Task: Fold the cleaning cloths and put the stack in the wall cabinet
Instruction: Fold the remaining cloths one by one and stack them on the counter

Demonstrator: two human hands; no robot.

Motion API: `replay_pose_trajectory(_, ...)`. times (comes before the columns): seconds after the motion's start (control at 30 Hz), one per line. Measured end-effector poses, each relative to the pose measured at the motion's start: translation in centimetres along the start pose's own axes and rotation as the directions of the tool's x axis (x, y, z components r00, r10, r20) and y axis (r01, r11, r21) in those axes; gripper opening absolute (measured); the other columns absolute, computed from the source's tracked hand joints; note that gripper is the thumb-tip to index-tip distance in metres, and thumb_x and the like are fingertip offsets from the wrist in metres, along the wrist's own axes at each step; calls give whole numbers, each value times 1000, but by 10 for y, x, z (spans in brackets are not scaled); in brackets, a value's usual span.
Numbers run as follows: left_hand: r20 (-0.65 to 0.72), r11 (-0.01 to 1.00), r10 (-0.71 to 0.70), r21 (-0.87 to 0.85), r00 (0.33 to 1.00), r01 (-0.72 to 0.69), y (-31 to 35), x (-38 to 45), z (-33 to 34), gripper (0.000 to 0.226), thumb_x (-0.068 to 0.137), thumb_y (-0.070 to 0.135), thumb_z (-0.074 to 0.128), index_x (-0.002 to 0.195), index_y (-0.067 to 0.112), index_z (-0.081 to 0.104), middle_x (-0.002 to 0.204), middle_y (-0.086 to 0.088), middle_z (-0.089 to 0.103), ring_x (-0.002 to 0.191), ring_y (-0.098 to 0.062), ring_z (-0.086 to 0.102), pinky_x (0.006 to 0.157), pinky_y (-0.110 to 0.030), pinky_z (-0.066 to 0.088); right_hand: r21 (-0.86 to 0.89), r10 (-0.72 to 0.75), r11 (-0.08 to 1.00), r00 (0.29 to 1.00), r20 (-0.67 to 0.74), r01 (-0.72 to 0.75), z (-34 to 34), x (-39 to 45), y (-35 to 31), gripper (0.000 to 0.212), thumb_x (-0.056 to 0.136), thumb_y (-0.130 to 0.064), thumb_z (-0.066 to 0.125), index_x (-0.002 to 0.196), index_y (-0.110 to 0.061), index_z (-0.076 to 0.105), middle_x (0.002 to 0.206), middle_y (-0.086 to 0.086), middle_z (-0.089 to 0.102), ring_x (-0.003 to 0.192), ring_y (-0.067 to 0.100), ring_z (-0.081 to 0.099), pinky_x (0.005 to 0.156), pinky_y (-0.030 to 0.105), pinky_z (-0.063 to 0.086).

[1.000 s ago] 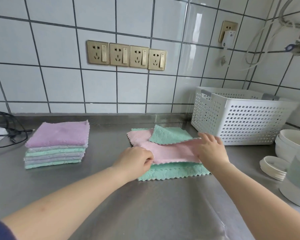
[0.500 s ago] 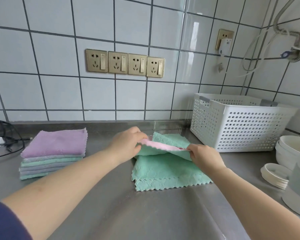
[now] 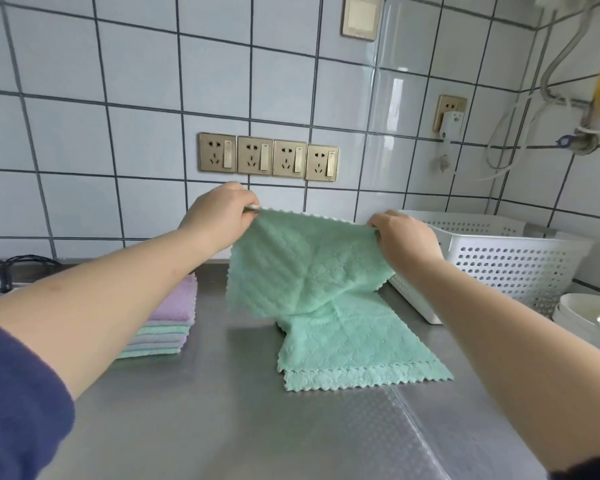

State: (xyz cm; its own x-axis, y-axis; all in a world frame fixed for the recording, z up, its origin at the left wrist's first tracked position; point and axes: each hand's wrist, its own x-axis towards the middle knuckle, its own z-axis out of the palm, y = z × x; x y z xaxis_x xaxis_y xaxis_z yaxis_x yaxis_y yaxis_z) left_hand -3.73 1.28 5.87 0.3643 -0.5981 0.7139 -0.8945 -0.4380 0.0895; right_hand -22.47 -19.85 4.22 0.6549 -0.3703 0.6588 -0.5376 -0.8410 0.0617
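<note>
Two hands hold a green cloth [image 3: 302, 271] up by its top corners above the desk [image 3: 222, 427]: left hand [image 3: 219, 216] and right hand [image 3: 404, 237] each pinch an edge. Half a second ago the cloth lay low; now it hangs, its bottom touching another green cloth [image 3: 357, 355]. The white basket's [image 3: 510, 265] inside is hidden. The folded stack [image 3: 167, 323] sits left.
</note>
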Motion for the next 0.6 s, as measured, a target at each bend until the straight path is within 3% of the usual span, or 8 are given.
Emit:
replay_pose_trajectory(0.13, 12, 1000, 22, 8, 1000, -22, -9, -30, -23, 19, 90, 19, 53, 101, 14, 67, 103, -3, 61, 96, -25, 56, 74, -32, 43, 123, 21, 992, 1000, -4, -20, -20, -26, -14, 28, 92, -13, 46, 114, -16, 63, 108, 9, 63, 96, 32, 61, 72, 35, 46)
replay_pose_trajectory(0.3, 90, 975, 210, 49, 974, -215, -25, -104, -40, 12, 82, 26, 64, 88, 21, 73, 102, 4, 69, 99, -27, 56, 83, -38, 44, 334, -98, 941, 985, 138, 47, -41, -94, -34, 23, 91, -15, 54, 110, -13, 67, 108, 3, 67, 96, 24, 62, 81, 33, 49)
replay_pose_trajectory(0.4, 306, 971, 237, -61, 922, -230, -28, -151, -44, 16, 83, 29, 57, 88, 23, 71, 107, 12, 69, 109, -16, 56, 90, -31, 40, 329, -137, 944, 946, 293, 35, -40, -130, -45, 25, 93, -21, 54, 113, -14, 67, 112, 3, 68, 104, 24, 61, 86, 30, 44)
replay_pose_trajectory(0.5, 584, 976, 218, -121, 782, -182, -28, -193, -44, 28, 87, 34, 40, 92, 24, 65, 93, 17, 66, 91, -10, 58, 78, -23, 43, 346, -174, 938, 869, 463, 3, -37, -164, -59, 25, 94, -25, 52, 114, -19, 66, 113, 0, 68, 107, 23, 60, 80, 24, 41)
replay_pose_trajectory(0.6, 632, 986, 159, -138, 759, -92, -23, -226, -48, 14, 91, 24, 46, 91, 23, 60, 86, 12, 62, 82, -12, 55, 68, -24, 41, 331, -159, 941, 773, 613, -68, -38, -190, -71, 26, 96, -29, 47, 115, -18, 62, 112, 3, 66, 105, 27, 58, 78, 28, 39)
